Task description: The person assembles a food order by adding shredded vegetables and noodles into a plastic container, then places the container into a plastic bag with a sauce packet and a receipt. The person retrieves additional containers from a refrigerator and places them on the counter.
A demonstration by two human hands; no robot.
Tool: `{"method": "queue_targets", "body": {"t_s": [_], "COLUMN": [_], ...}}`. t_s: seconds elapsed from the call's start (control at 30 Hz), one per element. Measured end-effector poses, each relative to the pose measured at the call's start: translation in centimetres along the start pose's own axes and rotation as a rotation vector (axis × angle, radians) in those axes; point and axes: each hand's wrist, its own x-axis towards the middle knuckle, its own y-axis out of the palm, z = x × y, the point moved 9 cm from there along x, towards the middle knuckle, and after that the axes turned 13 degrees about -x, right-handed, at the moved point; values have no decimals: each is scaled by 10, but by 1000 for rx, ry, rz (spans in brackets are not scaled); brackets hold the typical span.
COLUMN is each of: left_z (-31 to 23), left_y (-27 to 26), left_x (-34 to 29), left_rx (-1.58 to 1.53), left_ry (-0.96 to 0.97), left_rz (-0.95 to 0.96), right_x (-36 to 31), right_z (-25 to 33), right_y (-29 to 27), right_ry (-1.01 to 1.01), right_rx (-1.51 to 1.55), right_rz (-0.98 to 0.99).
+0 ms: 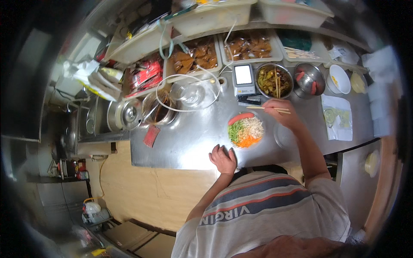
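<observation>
Blurred brown shape (297, 248) at the lower edge, perhaps hair, is lying nearest the lens; striped grey shirt (266, 202) is filling the space just beyond. Left hand (223, 160) is resting palm-down on the near edge of the steel table (180, 137), fingers loosely spread, gripping nothing. Right hand (282, 112) is curling its fingers around light chopsticks (257, 107), thin ends pointing leftward, beyond the round container (262, 134). Container is sitting on the table between the hands, holding green, pale and orange shreds (247, 130), with a red sausage (241, 117) lying along its far side.

Risks, as judged: neither hand is steadying the container, so a knock from the chopsticks could be sliding it or scattering shreds. Sausage is lying close to the rim; a tilt could be rolling it out. Clear round piece (284, 136), perhaps a lid, is lying just left of the right forearm, where a low sweep could be pushing it. Second pair of chopsticks (278, 84) is lying across the bowl of dark greens (259, 91); a snagging wrist could be flipping them out
</observation>
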Motion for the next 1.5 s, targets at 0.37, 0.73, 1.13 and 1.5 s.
{"method": "queue_targets", "body": {"t_s": [0.37, 0.73, 1.13, 1.5], "left_z": [-11, -4, 8, 28], "left_y": [7, 4, -5, -35], "left_x": [-9, -5, -11, 50], "left_rx": [113, 161, 9, -53], "left_ry": [107, 7, -69, -16], "left_rz": [-52, -24, -92, -21], "right_x": [-67, -47, -157, -95], "right_z": [-157, -154, -173, -98], "right_y": [-172, -162, -183, -90], "right_ry": [116, 49, 597, 512], "right_rx": [-725, -781, -630, -612], "right_rz": [-510, 13, -767, -390]}}
